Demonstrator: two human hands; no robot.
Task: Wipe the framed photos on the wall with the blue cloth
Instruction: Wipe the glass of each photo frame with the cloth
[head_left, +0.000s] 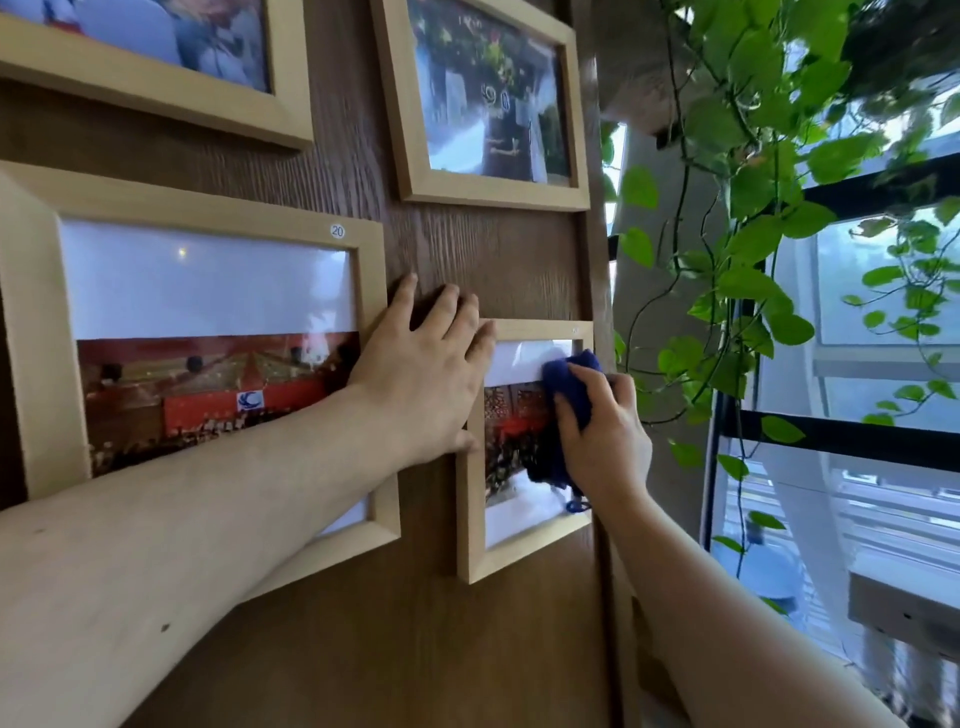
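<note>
Several light wooden framed photos hang on a brown wood-grain wall panel (467, 260). My right hand (602, 436) presses the blue cloth (569, 384) against the glass of the small lower right frame (470, 519). My left hand (426, 374) lies flat, fingers spread, on the wall between that frame and the large left frame (31, 322), touching the edges of both. Another frame (493, 195) hangs above, and one more frame (156, 98) sits at the top left.
A trailing green plant (753, 197) hangs just right of the panel's edge. Behind it is a window with black bars (852, 436). A white boxy unit (904, 608) stands at the lower right.
</note>
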